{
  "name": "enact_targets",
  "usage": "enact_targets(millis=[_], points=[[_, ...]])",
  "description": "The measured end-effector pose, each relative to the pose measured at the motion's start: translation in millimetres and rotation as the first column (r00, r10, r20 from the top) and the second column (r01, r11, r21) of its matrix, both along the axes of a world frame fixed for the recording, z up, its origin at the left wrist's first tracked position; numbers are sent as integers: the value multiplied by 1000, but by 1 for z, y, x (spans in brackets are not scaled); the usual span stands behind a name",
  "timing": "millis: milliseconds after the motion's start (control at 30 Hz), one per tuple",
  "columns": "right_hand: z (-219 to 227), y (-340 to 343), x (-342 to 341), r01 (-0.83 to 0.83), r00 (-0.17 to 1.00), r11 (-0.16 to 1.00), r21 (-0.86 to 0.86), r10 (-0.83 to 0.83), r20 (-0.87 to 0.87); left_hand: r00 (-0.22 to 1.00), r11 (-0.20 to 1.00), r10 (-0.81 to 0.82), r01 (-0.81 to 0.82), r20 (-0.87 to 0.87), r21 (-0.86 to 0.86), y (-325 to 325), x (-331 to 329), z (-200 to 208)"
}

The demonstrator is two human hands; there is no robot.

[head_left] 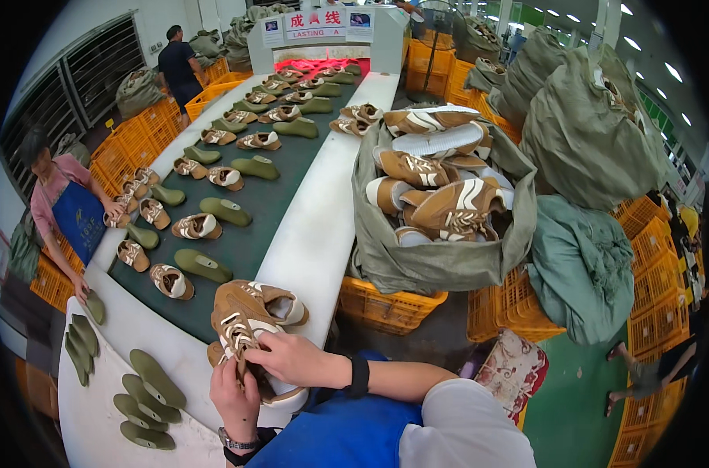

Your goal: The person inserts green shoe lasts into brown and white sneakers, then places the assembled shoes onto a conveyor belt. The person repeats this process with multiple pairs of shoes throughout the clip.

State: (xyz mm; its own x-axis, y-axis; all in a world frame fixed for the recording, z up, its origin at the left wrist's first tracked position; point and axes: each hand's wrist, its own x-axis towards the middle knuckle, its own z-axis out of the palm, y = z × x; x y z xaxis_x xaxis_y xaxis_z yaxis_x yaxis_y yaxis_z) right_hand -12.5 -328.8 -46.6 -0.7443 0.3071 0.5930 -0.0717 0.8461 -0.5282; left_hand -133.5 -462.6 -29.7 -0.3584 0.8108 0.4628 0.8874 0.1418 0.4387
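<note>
Tan suede formed the upper of the brown-and-white sneaker (241, 324) that both of the person's hands worked on at the near end of the white bench (315, 234), close to the person's blue apron (346, 433). The left hand (233, 398), with a watch at its wrist, gripped the shoe from below near its heel, fingers curled around the lower edge. The right hand (292, 359), wearing a black wristband, lay across the shoe's side with its fingers pinched at the white laces; whether they pulled a lace or only pressed on it could not be told. A second matching sneaker (280, 300) rested just behind the first, touching it. To the left ran the dark green conveyor belt (249, 242), carrying rows of sneakers alternating with olive-green shoe lasts (202, 265), receding toward a white machine housing with a red glow (323, 62). More green lasts (147, 398) lay in a loose group on the white surface at lower left. An open grey-green sack (440, 257) full of sneakers sat on a yellow crate (385, 304) just right of the bench. Further bulging sacks (588, 132) stood at upper right. On the far side of the belt a worker in a pink shirt and blue apron (65, 207) reached toward the belt's edge.
</note>
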Motion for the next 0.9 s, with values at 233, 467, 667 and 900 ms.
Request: enact_targets(millis=[233, 467, 667, 900], points=[[-2, -2, -12, -48, 997, 997, -62, 52, 63, 999, 999, 34, -32, -40, 37, -1, -4, 2], [9, 19, -25, -174, 981, 967, -188, 186, 50, 991, 992, 119, -117, -60, 43, 9, 0, 5], [4, 49, -5, -334, 931, 888, -316, 364, 40, 922, 982, 131, -170, 363, 78, 39, -6, -2], [1, 75, -2, -59, 996, 909, -413, 24, -88, 981, 997, 31, -43, 190, 58, 69, -5, 6]])
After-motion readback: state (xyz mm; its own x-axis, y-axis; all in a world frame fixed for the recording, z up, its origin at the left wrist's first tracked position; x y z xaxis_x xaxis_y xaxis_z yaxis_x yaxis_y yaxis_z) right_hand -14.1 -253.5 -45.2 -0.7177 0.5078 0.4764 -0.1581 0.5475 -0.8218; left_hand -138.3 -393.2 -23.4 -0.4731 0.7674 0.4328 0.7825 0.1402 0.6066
